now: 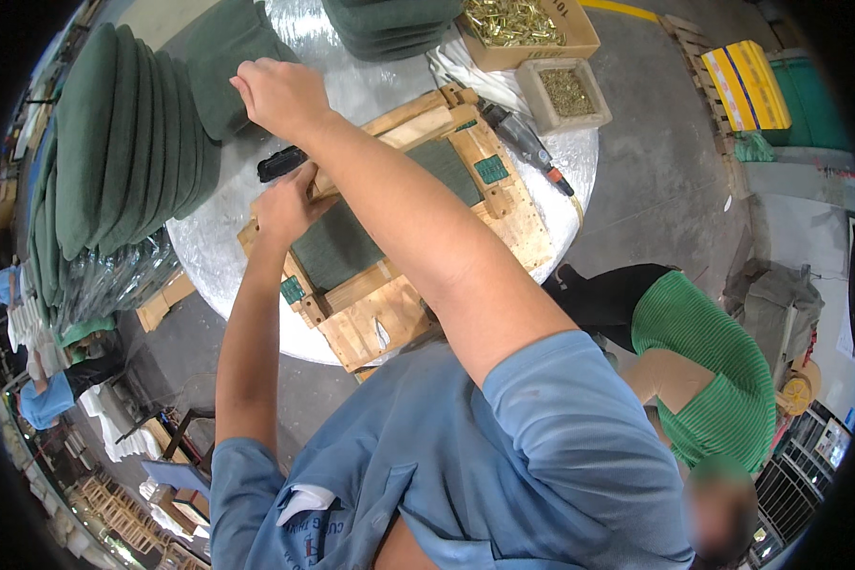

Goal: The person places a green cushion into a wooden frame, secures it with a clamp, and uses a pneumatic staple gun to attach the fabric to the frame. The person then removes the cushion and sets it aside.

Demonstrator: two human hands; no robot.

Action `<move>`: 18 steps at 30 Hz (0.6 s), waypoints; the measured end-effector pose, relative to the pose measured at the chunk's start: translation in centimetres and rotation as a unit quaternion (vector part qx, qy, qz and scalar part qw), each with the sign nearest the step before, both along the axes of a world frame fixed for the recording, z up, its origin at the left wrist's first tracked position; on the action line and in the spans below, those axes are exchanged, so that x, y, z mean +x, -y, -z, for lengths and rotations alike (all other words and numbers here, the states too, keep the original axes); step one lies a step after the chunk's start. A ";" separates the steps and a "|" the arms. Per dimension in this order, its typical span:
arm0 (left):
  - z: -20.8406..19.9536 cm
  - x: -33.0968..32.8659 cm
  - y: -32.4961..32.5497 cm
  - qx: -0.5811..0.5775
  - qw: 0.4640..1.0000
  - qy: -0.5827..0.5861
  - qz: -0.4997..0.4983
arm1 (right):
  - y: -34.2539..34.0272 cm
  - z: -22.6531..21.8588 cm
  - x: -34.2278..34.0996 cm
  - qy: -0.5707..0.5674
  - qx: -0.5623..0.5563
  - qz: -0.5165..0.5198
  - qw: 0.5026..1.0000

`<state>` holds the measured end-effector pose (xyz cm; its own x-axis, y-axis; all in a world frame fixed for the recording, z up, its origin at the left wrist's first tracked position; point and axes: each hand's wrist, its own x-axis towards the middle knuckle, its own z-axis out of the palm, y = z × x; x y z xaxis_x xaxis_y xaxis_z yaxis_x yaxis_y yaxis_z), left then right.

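On the round table, a wooden frame (pixel 413 125) lies around a flat dark green panel (pixel 337 249), with small green patches at its corners. My left hand (pixel 285 207) is closed around the frame's left side, beside a black object (pixel 280 163) whose kind I cannot make out. Above it, my right hand (pixel 280 95) reaches across to the left with its fingers curled. Just behind that hand is a dark green cushion (pixel 220 57). The curled fingers hide whatever may be in them. A grey and black power tool (pixel 522 138) lies against the frame's right end.
Stacked dark green cushions (pixel 133 142) stand at the left, with more (pixel 389 24) at the far edge. A carton of brass-coloured fasteners (pixel 518 24) and a tub of small pieces (pixel 568 93) sit far right. A person in a green striped top (pixel 708 370) bends close by on the right.
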<state>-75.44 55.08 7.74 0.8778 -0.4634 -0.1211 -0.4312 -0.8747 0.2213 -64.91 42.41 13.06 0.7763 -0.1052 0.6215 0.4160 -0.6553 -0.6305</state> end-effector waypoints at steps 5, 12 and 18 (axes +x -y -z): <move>-0.2 0.0 0.1 0.006 1.000 -0.018 -0.005 | 0.1 0.0 0.0 0.003 0.008 -0.005 1.000; 0.4 0.2 -0.2 0.026 0.999 -0.018 -0.011 | 0.2 -0.3 -0.1 -0.008 -0.002 -0.008 1.000; -0.2 0.5 0.1 0.029 0.998 -0.043 -0.020 | 0.4 -0.6 -0.1 -0.013 -0.010 -0.009 1.000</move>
